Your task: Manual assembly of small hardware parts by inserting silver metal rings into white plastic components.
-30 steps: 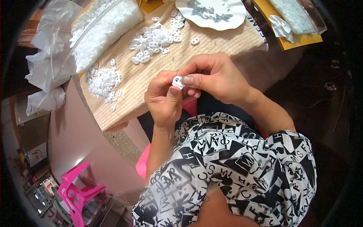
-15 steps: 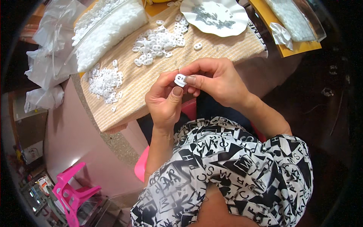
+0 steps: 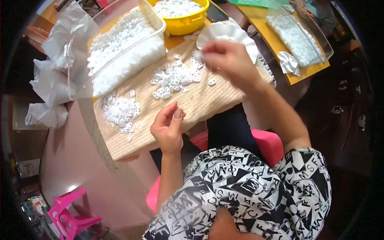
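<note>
My right hand (image 3: 230,62) is raised over the far part of the cloth, close to the wavy-edged white plate (image 3: 248,40). Its fingers are pinched and smeared by motion, with a blurred white plastic piece (image 3: 199,55) at the tips. Near the cloth's front edge, my left hand (image 3: 170,130) is closed, thumb against curled fingers; whatever may be inside is hidden. Beyond it lies a pile of white two-hole plastic pieces (image 3: 172,80), and a second pile of smaller white pieces (image 3: 120,112) is to the left. One single piece (image 3: 212,82) rests apart, below my right hand.
A clear plastic bin (image 3: 160,34) full of white parts stands at the far left. Behind the piles is a yellow basin (image 3: 182,25) of white pieces, with a dark phone (image 3: 216,13) beside it. Another clear container (image 3: 294,40) and crumpled paper (image 3: 289,64) occupy the right-hand table.
My hands have parted. The right one moved up and away toward the plate with the white piece, while the left stays near the cloth's edge. The view has shifted, bringing the basin into sight.
</note>
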Tool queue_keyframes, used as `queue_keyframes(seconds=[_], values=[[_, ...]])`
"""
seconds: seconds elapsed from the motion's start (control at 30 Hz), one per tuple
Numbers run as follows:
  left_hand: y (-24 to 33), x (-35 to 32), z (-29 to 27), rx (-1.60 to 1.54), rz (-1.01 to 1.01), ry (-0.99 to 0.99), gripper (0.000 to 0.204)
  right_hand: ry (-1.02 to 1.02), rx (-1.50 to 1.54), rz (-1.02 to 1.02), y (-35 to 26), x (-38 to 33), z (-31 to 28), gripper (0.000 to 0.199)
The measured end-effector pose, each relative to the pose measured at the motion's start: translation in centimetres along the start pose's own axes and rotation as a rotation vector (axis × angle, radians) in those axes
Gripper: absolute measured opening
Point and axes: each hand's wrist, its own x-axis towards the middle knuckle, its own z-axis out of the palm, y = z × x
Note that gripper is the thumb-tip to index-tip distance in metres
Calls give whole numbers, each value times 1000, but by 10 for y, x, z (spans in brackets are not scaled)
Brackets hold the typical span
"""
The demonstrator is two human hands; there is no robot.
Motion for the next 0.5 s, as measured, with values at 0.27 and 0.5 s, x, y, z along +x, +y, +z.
queue_keyframes(seconds=[0.27,0.5], values=[[2,4,0,309,76,48,20,179,-742,-336,0,168,-57,19],[10,26,-13,788,417,105,15,49,-1012,-155,28,104,-108,17]])
